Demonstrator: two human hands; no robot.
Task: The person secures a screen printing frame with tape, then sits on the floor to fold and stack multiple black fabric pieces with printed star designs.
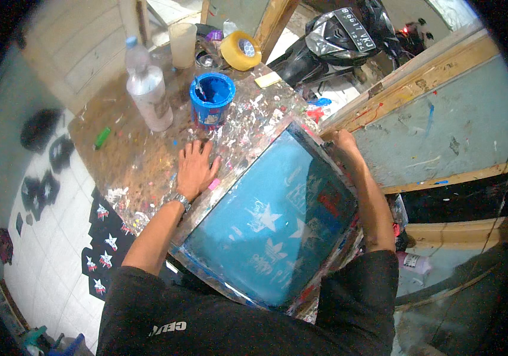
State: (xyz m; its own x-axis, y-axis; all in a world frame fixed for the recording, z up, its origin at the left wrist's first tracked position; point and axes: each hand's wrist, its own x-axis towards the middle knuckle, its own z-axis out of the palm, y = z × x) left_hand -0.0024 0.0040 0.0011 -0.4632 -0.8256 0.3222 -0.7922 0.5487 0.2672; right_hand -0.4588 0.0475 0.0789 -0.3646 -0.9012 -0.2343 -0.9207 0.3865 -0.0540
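Note:
A screen-printing frame [254, 190] with blue mesh and pale star designs lies on the paint-stained table, tilted toward my body. My left hand [196, 169], with a watch at the wrist, rests flat on the tabletop left of the frame, fingers spread. At the frame's far right corner, my right hand [342, 143] is closed; whatever sits inside its fingers is hidden. Beyond my left hand stands an open blue paint can [212, 101], with a stick-like tool leaning inside. Beside it is a clear plastic bottle [150, 98] with a blue cap.
A yellow tape roll [241, 50] and a cloudy plastic cup [183, 46] stand at the table's far end. A green lighter-like object [102, 137] lies near the left edge. Black printed pieces [104, 252] lie on the floor. A motorcycle [343, 38] is parked beyond.

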